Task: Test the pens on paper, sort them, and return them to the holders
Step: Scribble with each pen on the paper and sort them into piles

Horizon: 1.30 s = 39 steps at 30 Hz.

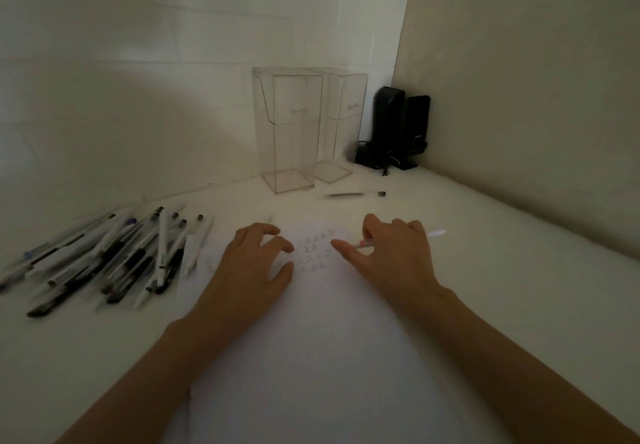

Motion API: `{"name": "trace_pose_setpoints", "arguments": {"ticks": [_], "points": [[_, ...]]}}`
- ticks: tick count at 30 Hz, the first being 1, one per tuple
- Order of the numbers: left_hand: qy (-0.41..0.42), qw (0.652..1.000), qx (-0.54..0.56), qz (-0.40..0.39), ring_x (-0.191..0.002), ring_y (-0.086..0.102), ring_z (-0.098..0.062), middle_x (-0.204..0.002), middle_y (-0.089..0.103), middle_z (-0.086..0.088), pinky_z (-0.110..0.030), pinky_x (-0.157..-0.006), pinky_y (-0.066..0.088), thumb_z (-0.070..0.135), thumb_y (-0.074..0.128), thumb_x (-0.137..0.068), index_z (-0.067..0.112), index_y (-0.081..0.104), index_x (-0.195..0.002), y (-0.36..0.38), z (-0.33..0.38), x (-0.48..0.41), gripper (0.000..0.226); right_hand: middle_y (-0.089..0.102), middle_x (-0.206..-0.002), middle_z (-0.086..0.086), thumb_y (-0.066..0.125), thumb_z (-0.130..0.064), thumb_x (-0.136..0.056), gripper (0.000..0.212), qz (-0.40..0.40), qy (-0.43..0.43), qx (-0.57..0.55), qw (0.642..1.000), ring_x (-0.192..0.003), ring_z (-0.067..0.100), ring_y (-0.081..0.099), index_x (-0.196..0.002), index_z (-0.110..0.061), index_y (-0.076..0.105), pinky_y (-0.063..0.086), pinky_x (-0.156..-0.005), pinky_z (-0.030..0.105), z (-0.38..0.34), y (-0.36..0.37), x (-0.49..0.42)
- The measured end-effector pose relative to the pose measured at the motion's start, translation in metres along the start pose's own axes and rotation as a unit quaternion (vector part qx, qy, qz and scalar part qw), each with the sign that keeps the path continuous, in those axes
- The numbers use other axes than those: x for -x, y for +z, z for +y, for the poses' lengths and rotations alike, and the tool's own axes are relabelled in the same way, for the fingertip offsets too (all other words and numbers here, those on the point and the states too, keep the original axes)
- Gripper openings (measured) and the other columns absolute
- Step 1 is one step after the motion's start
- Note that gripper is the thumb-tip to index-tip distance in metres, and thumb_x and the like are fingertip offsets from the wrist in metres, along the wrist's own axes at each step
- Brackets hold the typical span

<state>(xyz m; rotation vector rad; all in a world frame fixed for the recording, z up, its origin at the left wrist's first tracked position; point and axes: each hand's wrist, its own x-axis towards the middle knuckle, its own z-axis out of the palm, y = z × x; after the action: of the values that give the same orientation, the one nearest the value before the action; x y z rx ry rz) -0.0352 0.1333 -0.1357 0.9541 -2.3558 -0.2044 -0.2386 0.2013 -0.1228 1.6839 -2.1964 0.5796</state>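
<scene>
Right fingers (398, 227): curled over a red-gripped pen (365, 244), clamping it. The index finger lies straighter, pointing left across the paper (329, 339). The pen's reddish part shows under the index finger and its pale end sticks out past the far side of the right hand (394, 256). I cannot tell whether the tip touches the sheet.

Left fingers (273, 242): bent loosely and spread apart, nothing between them, tips down on the paper's upper left part. The thumb is held out toward the right hand. The left hand (256, 263) rests on the sheet.

Between the two hands, on the far end of the paper, I see a block of small test marks (315, 253) in rows, too small and blurred to read.

The paper lies flat on the white desk (502, 253), with both forearms over it.

Left of the paper is a loose pile of pens (114, 256), mostly dark-gripped with clear or white barrels, overlapping at slants. The nearest ones touch or cover the sheet's left edge.

Beyond the paper's far edge, one dark pen (356, 194) lies flat on its own. Just behind it, two clear acrylic holders (287, 131) stand upright side by side against the wall. I see no pens in them.

Right of the holders, in the corner, stand black speakers (398, 124) with a tangle of cable at their base.
</scene>
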Motion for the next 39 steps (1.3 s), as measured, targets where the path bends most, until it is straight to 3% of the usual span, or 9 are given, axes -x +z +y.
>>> {"name": "trace_pose_setpoints", "arguments": {"ticks": [6,10,12,15,20,23,26,30,39], "points": [[0.055,0.995,0.025,-0.084,-0.109,0.044,-0.011,-0.118,0.05,0.005,-0.025,-0.091,0.034,0.057,0.027,-0.076,0.022,0.059,-0.11,0.003,0.009,0.001,0.059,0.043,-0.05,-0.01,0.049,-0.053,-0.081,0.036,0.131,-0.07,-0.037,0.988,-0.047,0.014,0.04,-0.069,-0.019,0.041,0.042,-0.065,0.033,-0.007,0.007,0.011],[0.081,0.988,0.041,-0.127,-0.108,0.046,-0.008,-0.119,0.048,0.008,-0.027,-0.095,0.04,0.062,0.027,-0.078,0.024,0.055,-0.114,0.001,0.014,0.004,0.06,0.051,-0.082,-0.005,0.059,-0.063,-0.076,0.054,0.137,-0.048,-0.153,0.978,-0.068,0.007,0.051,-0.093,-0.012,0.054,0.038,-0.07,0.022,0.001,-0.008,0.004],[0.09,0.982,0.049,-0.158,-0.115,0.042,-0.006,-0.127,0.044,0.009,-0.027,-0.1,0.036,0.073,0.026,-0.076,0.028,0.052,-0.12,0.003,0.016,0.006,0.068,0.047,-0.096,0.002,0.069,-0.039,-0.08,0.044,0.148,-0.043,-0.242,0.958,-0.072,-0.002,0.049,-0.105,-0.007,0.053,0.037,-0.066,0.008,0.006,-0.019,0.002],[0.104,0.975,0.028,-0.193,-0.131,0.029,-0.009,-0.143,0.031,0.007,-0.024,-0.108,0.021,0.079,0.014,-0.074,0.039,0.04,-0.132,0.008,0.018,0.011,0.075,0.055,-0.083,0.009,0.047,-0.022,-0.089,0.023,0.176,0.031,-0.378,0.908,-0.06,0.003,0.046,-0.103,-0.006,0.056,0.038,-0.058,0.007,0.007,-0.032,0.004],[0.082,0.973,-0.01,-0.217,-0.137,0.017,-0.012,-0.151,0.019,0.003,-0.021,-0.105,0.011,0.074,0.017,-0.073,0.047,0.031,-0.135,0.006,0.022,0.013,0.069,0.063,-0.065,0.013,0.036,-0.035,-0.099,0.046,0.105,0.126,-0.494,0.854,-0.05,0.01,0.054,-0.078,-0.005,0.063,0.041,-0.047,0.013,0.007,-0.033,0.002],[0.078,0.97,-0.031,-0.226,-0.138,0.014,-0.012,-0.152,0.016,0.003,-0.021,-0.104,0.01,0.07,0.023,-0.078,0.049,0.028,-0.135,0.006,0.023,0.012,0.061,0.071,-0.072,0.009,0.053,-0.039,-0.091,0.037,0.012,0.141,-0.529,0.837,-0.064,0.016,0.067,-0.085,-0.005,0.068,0.053,-0.056,0.023,0.003,-0.026,0.002],[0.074,0.967,-0.04,-0.239,-0.138,0.013,-0.012,-0.152,0.013,0.004,-0.024,-0.107,0.012,0.075,0.026,-0.078,0.05,0.023,-0.135,0.007,0.023,0.012,0.062,0.069,-0.072,0.007,0.068,-0.023,-0.083,0.018,-0.042,0.119,-0.513,0.849,-0.064,0.013,0.064,-0.082,-0.006,0.063,0.053,-0.057,0.025,-0.006,-0.014,0.002],[0.084,0.968,-0.044,-0.233,-0.138,0.011,-0.012,-0.153,0.011,0.003,-0.023,-0.105,0.011,0.073,0.023,-0.082,0.051,0.021,-0.136,0.006,0.023,0.012,0.059,0.055,-0.055,0.007,0.061,-0.007,-0.084,0.023,-0.059,0.133,-0.499,0.854,-0.046,0.009,0.049,-0.066,-0.007,0.048,0.042,-0.046,0.022,-0.016,0.001,-0.004],[0.094,0.968,-0.039,-0.23,-0.139,0.007,-0.011,-0.153,0.009,0.004,-0.019,-0.103,0.004,0.068,0.021,-0.08,0.05,0.02,-0.138,0.008,0.023,0.012,0.061,0.046,-0.051,0.006,0.055,-0.005,-0.081,0.025,-0.013,0.129,-0.454,0.882,-0.046,0.01,0.039,-0.061,-0.01,0.04,0.034,-0.043,0.019,-0.015,0.014,-0.008]]}}
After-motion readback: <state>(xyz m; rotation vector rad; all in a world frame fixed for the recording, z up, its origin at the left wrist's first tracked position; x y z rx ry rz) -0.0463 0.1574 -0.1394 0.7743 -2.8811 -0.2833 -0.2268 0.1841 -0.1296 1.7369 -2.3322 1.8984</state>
